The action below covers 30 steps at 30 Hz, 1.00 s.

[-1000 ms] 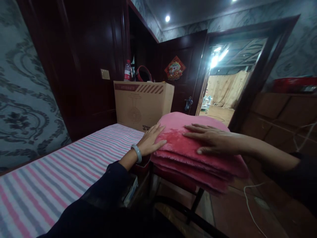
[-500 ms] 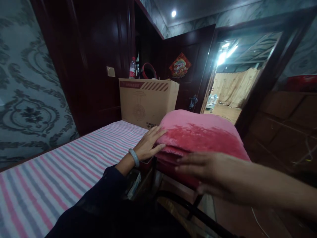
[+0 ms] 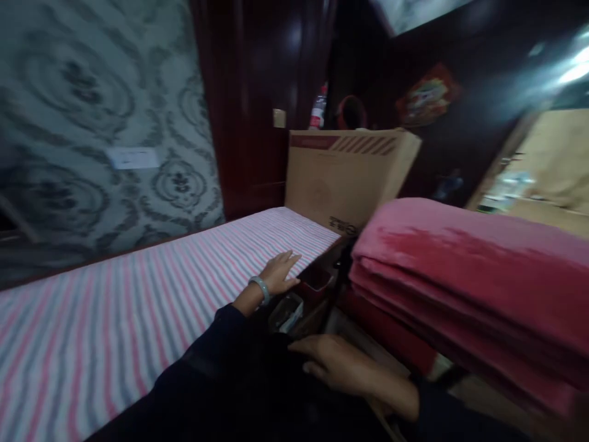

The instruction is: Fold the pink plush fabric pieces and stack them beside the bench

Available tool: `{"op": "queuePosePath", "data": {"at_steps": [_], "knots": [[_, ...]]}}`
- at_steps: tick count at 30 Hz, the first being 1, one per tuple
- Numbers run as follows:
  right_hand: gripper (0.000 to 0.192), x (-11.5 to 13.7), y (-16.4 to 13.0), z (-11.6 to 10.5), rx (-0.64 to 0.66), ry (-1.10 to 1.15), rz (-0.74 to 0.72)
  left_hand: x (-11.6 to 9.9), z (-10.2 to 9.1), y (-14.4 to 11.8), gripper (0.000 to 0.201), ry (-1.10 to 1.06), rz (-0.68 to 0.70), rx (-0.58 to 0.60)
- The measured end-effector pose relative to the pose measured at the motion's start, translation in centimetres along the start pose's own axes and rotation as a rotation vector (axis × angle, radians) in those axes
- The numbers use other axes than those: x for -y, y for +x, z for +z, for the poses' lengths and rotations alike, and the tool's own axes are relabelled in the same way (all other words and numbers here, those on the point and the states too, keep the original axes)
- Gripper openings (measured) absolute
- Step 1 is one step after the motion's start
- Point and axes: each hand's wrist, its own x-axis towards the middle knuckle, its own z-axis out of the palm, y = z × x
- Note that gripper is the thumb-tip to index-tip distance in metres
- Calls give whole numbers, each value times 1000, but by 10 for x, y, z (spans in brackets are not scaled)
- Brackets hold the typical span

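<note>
My left hand point(image 3: 281, 274), with a pale bangle at the wrist, lies flat and open on the edge of the striped pink, white and grey bed sheet point(image 3: 138, 307). My right hand point(image 3: 340, 367) hangs low in front of me with fingers loosely spread, holding nothing, close to my dark sleeve. A folded stack of pink plush blanket point(image 3: 464, 276) rests to the right on a dark-framed stand, touched by neither hand. The picture is blurred by motion.
A cardboard box point(image 3: 345, 175) stands at the far end of the bed, with a bottle point(image 3: 317, 110) and a red round object behind it. Dark wood panelling and patterned wallpaper point(image 3: 92, 110) line the left. A lit doorway opens at far right.
Both hands have left the pink blanket: the left moved onto the striped sheet, the right dropped low toward my body. The view swung to the left.
</note>
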Motion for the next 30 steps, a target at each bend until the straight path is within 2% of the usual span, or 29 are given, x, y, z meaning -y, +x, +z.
{"op": "queuePosePath", "data": {"at_steps": [5, 9, 14, 19, 24, 30], "knots": [[43, -36, 81, 42, -79, 79, -115, 42, 9, -84, 72, 71, -436, 79], [42, -42, 133, 49, -209, 163, -271, 56, 15, -148, 70, 103, -706, 48], [47, -42, 203, 51, -255, 150, -314, 59, 30, -209, 68, 102, -878, -61], [50, -51, 273, 63, -388, 9, -416, 57, 45, -245, 67, 103, -898, -197], [61, -74, 301, 85, -519, -150, -384, 62, 39, -276, 68, 148, -1015, -233], [57, -99, 310, 109, -520, -314, -414, 87, 9, -333, 56, 278, -1214, -263]]}}
